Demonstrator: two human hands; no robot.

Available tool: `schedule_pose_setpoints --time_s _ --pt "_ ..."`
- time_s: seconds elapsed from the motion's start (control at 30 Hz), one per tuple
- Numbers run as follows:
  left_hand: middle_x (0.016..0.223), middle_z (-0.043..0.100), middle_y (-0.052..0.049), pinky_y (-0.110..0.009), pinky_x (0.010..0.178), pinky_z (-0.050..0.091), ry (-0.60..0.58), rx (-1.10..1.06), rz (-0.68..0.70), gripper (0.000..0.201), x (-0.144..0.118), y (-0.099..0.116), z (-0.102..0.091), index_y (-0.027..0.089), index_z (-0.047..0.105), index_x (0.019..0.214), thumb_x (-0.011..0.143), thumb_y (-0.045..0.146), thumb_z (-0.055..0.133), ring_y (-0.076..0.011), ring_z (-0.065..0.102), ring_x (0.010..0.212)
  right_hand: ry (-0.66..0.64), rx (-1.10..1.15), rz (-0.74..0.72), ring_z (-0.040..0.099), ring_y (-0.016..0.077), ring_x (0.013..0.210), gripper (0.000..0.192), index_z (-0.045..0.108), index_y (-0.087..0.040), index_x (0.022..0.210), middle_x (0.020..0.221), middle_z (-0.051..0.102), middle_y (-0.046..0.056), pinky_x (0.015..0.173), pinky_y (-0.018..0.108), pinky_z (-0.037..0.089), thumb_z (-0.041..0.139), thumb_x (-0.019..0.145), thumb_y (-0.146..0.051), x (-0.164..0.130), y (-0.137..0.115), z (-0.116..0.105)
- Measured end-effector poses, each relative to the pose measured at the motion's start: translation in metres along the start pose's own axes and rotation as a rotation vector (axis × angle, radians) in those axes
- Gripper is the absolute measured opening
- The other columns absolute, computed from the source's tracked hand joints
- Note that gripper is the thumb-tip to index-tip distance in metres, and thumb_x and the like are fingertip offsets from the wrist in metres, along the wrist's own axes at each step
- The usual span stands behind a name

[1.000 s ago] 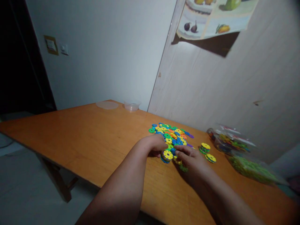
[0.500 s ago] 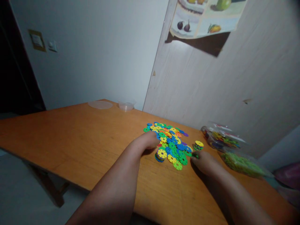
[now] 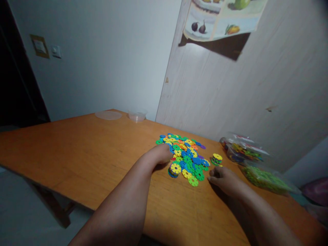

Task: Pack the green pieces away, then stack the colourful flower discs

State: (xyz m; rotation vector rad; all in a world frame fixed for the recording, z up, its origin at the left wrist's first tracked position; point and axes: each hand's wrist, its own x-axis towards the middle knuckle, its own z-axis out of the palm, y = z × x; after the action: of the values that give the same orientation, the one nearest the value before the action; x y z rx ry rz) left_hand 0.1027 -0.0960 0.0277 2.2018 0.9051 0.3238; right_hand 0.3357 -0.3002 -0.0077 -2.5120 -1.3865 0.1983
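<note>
We see a loose pile of flat plastic discs (image 3: 186, 153) spread on the orange wooden worktop (image 3: 84, 143), each disc notched around its rim like a small gear, in blue, green, yellow, orange and purple. At the pile's 7 o'clock edge sits a short stack (image 3: 175, 169) topped by a yellow disc over blue ones. Our left hand (image 3: 161, 155) rests at the pile's 9 o'clock side, fingers curled downward and touching the discs just above that stack; we cannot tell whether it grips any. Our right hand (image 3: 224, 177) lies on the worktop at the pile's 4 o'clock, loosely closed, and whether it holds a piece is hidden. A second small stack (image 3: 216, 159), yellow on top, stands just at 12 o'clock of the right hand, apart from the pile. At 3 o'clock lie clear bags (image 3: 246, 153) of more coloured pieces. A clear lid (image 3: 108, 115) and small bowl (image 3: 137, 115) sit at the far 11 o'clock edge.
</note>
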Motion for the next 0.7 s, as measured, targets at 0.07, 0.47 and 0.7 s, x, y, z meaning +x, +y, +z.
schedule_pose_setpoints --time_s 0.07,0.47,0.7 --pt "0.058 0.058 -0.002 -0.024 0.057 0.039 0.016 0.052 0.039 0.010 0.003 -0.003 0.001 0.017 0.061 0.063 0.072 0.021 0.063 -0.0160 0.056 0.062 0.016 0.022 -0.006 0.057 0.0174 0.065 0.015 0.060 -0.021 0.072 0.070 0.065 0.002 0.056 0.027 0.036 0.063 0.077 -0.035 0.000 0.003 0.000" --pt "0.073 0.065 -0.005 -0.024 0.054 0.033 0.078 0.173 0.130 0.015 0.010 -0.007 0.002 0.017 0.065 0.070 0.078 0.025 0.055 -0.0152 0.052 0.065 -0.064 0.118 0.035 0.052 0.0159 0.065 0.016 0.058 -0.020 0.076 0.071 0.061 0.000 0.057 0.027 0.036 0.066 0.069 -0.032 -0.010 0.007 -0.008" --pt "0.077 0.068 -0.006 -0.025 0.056 0.035 0.086 0.209 0.125 0.020 0.015 -0.009 0.003 0.016 0.067 0.075 0.081 0.029 0.053 -0.0159 0.054 0.065 0.105 0.124 -0.088 0.053 0.0167 0.068 0.020 0.057 -0.020 0.078 0.074 0.060 0.001 0.058 0.028 0.035 0.057 0.082 -0.040 0.000 -0.007 0.004"
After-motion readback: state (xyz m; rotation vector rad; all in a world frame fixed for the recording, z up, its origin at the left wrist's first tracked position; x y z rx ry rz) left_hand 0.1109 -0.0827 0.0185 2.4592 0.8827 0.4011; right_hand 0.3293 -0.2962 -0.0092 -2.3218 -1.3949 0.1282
